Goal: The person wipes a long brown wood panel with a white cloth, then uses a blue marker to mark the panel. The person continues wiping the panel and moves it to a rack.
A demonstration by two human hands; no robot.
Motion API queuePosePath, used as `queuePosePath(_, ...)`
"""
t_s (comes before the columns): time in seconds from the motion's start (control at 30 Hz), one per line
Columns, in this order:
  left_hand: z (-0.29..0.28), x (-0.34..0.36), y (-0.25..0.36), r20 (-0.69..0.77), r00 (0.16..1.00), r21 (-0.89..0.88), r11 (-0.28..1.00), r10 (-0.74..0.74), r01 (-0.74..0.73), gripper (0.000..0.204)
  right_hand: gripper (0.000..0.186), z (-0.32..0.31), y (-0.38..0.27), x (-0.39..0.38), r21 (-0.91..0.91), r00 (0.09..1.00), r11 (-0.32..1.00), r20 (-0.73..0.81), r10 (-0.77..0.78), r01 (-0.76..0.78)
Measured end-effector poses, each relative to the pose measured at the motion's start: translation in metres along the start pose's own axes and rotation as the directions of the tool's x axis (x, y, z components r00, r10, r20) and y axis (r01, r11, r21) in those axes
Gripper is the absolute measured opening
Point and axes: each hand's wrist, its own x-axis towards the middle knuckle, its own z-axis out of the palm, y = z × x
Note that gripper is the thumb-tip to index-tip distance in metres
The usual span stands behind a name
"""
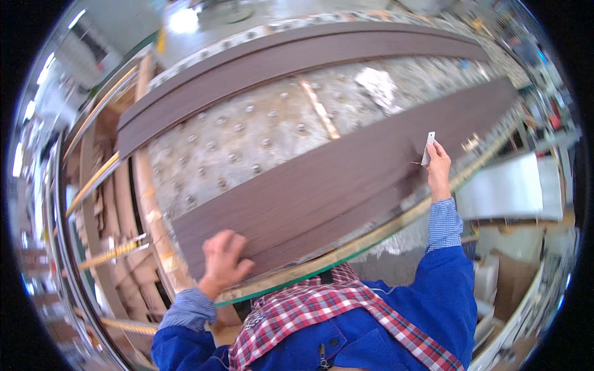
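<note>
A long dark brown wood-grain board point(322, 179) lies along the near side of the work table, slanting away to the right. My right hand point(439, 167) is closed around a small flat pale scraper-like plate point(429, 147) with a hole near its upper end, held upright over the board. Its exact kind is hard to make out. At the board's near left end is my left hand point(226, 260), slightly blurred. Its thumb stands apart from the fingers and nothing shows in it; whether it touches the board I cannot tell.
A second brown board point(297, 59) lies along the table's far side. Between them the metal table top point(247, 142) bears several ball rollers and a crumpled white cloth or paper point(377, 86). On the left stands a rack with cardboard pieces point(117, 216); a white panel point(504, 191) is at the right.
</note>
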Motion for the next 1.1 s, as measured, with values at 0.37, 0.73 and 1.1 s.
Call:
queuePosePath(0.37,0.017,-0.113,-0.034,0.450,0.845,0.250,0.867,0.290,-0.431,0.048,0.028,0.103,0.012,0.054,-0.713,0.686,0.156,0.555,-0.471,0.684)
queuePosePath(0.73,0.034,-0.136,-0.055,0.239,0.883,0.130,0.887,0.405,-0.442,0.069,0.023,0.260,0.011,-0.211,-0.471,0.504,0.185,0.769,-0.392,0.863)
queuePosePath(1.1,0.047,-0.143,-0.058,0.096,0.858,0.352,0.789,0.505,-0.503,0.051,0.013,0.405,0.033,-0.446,0.161,0.175,0.525,0.828,-0.533,0.836)
